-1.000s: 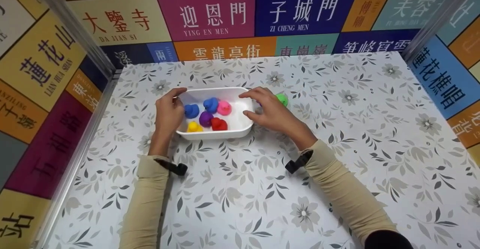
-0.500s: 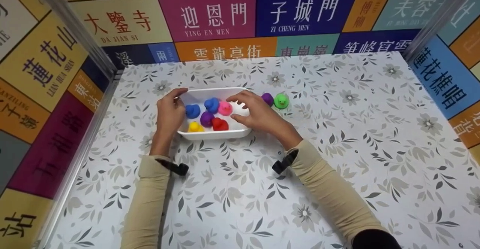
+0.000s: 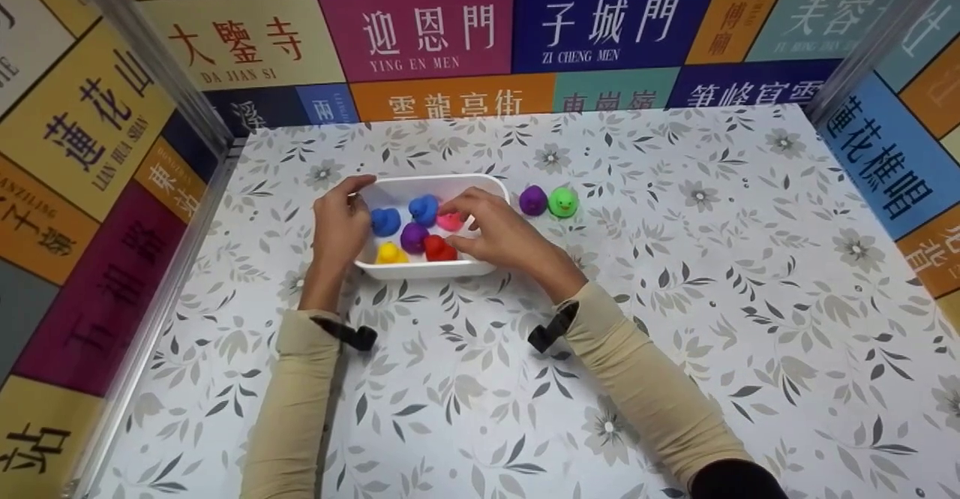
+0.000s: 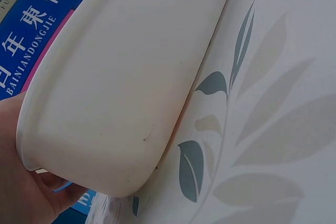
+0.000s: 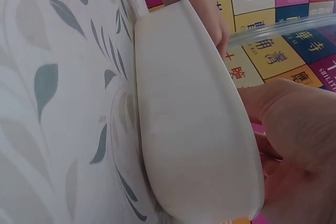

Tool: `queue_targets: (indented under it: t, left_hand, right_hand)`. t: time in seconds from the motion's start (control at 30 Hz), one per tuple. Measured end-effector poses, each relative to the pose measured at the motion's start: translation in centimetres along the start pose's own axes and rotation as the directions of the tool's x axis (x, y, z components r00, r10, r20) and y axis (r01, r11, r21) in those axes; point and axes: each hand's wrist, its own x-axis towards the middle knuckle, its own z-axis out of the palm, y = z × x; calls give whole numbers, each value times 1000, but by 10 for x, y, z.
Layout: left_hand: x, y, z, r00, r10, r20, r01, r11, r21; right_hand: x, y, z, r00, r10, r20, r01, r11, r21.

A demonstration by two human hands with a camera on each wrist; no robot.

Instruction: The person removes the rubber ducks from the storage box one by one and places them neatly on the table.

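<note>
A white plastic tub [image 3: 420,271] holds several small rubber ducks: two blue, with one blue duck [image 3: 385,221] at the left, a purple duck [image 3: 414,237], a yellow duck [image 3: 389,254], a red duck [image 3: 436,249] and a pink duck [image 3: 450,221]. My left hand [image 3: 337,232] grips the tub's left end, its fingers at the rim. Over the tub's right part, my right hand [image 3: 499,235] reaches in with fingers spread. Its fingers partly cover the pink duck and its thumb is beside the red one. Both wrist views show mainly the tub's outer wall [image 4: 126,77].
To the right of the tub, another purple duck [image 3: 533,200] and a green duck [image 3: 563,202] stand side by side on the flower-patterned tabletop [image 3: 480,379]. Panels with printed characters [image 3: 427,30] enclose the back and sides.
My right hand has moved left from the tub's right end to above the pink and red ducks, uncovering the purple and green ducks outside. My left hand stays at the tub.
</note>
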Motion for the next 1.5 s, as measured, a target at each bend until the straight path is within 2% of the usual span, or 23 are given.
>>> queue_targets:
  t: [0.23, 0.47, 0.7, 0.93, 1.5]
  left_hand:
    - [-1, 0, 1, 1000, -25, 8, 25, 1000, 2]
    - [-1, -2, 2, 1000, -19, -4, 19, 1000, 3]
    - [0, -3, 3, 1000, -11, -13, 11, 1000, -9]
    - [0, -2, 3, 1000, -7, -14, 6, 1000, -9]
    - [1, -1, 0, 1000, 1, -19, -1, 1000, -4]
  right_hand:
    - [7, -6, 8, 1000, -24, 17, 24, 1000, 15]
    - [13, -10, 16, 1000, -6, 5, 6, 1000, -19]
    - [17, -10, 21, 999, 51, 19, -50, 998, -44]
    - [17, -9, 22, 997, 68, 41, -68, 998, -15]
    - [17, -6, 20, 999, 32, 31, -32, 999, -11]
